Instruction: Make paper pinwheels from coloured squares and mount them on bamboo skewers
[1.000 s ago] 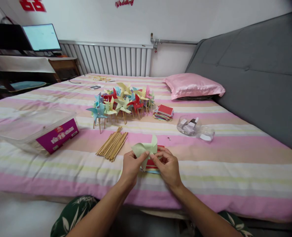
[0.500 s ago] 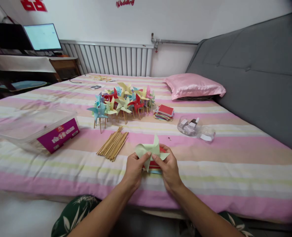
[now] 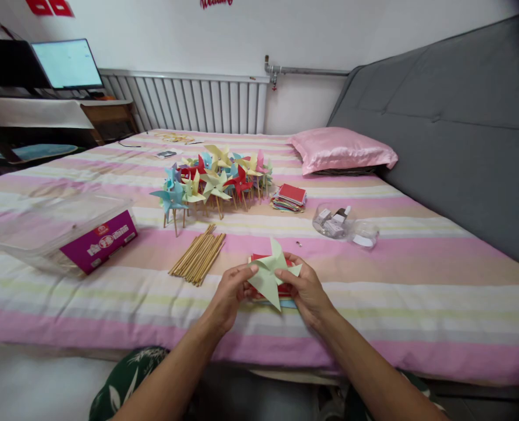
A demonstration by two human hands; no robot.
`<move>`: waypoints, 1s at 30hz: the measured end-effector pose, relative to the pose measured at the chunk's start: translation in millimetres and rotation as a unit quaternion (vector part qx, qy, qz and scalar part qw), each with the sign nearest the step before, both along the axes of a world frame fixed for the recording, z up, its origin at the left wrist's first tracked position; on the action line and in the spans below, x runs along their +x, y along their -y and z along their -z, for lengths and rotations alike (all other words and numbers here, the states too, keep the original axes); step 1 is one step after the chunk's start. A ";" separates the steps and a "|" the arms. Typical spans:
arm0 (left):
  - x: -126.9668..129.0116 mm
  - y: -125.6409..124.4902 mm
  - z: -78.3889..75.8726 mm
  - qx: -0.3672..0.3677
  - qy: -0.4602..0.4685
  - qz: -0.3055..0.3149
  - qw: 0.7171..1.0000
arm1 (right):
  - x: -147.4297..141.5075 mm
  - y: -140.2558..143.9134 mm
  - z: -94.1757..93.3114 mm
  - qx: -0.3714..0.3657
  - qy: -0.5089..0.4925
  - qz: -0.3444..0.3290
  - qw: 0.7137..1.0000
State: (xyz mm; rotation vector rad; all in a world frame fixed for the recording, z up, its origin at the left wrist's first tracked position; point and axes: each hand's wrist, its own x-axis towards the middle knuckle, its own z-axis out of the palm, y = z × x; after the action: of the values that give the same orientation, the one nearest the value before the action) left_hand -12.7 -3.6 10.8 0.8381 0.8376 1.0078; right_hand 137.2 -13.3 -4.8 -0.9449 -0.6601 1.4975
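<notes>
A pale green paper pinwheel [image 3: 268, 273] with pointed folded blades is held up between both of my hands. My left hand [image 3: 231, 289] pinches its left blade between thumb and fingers. The thumb of my right hand [image 3: 305, 286] presses near the pinwheel's centre, with the fingers behind the right side. Beneath and behind it lies a stack of red and coloured paper [image 3: 288, 290], partly hidden by the pinwheel and my hands. Left of my hands, a bundle of thin wooden sticks [image 3: 198, 255] rests on the striped bedspread.
Several finished pinwheels on sticks [image 3: 215, 181] stand clustered farther back. A stack of paper squares [image 3: 291, 196] lies right of them, near a clear tub of small boxes [image 3: 332, 221] and its lid [image 3: 363, 235]. A plastic container [image 3: 97, 242] sits left; a pink pillow [image 3: 342, 150] lies behind.
The left blade, curled toward the centre before, now lies flatter as my left hand has moved outward to the left. My right thumb stays near the middle. The view has shifted slightly.
</notes>
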 end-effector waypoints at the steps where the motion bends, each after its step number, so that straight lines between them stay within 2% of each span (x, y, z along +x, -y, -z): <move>1: -3.6 -1.4 -2.8 -0.002 -0.005 0.009 1.000 | 2.9 -0.6 -1.2 -0.010 0.010 -0.012 1.000; 6: -11.2 -2.8 -10.0 -0.002 -0.112 0.035 0.993 | 8.2 1.8 -7.1 -0.012 0.096 -0.069 0.993; 13: -8.0 -1.6 -3.9 0.045 -0.216 0.053 0.974 | 7.5 4.2 -3.0 0.075 0.226 -0.106 0.965; 18: -7.2 -2.2 -2.0 0.091 -0.247 0.084 0.961 | 9.3 4.8 -1.9 0.098 0.285 -0.123 0.945; 25: -4.6 -0.1 -2.7 0.094 -0.237 0.070 0.965 | 10.7 4.3 -1.9 0.119 0.316 -0.121 0.933; 30: -3.6 -0.4 -1.2 0.029 -0.205 0.034 0.978 | 4.6 2.7 -0.8 0.114 0.223 -0.100 0.963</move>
State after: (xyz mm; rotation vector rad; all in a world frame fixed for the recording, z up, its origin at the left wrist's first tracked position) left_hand -16.3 -3.2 12.0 1.1390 1.1240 0.8113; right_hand 141.8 -16.0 -4.0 -1.0677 -1.2588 1.3517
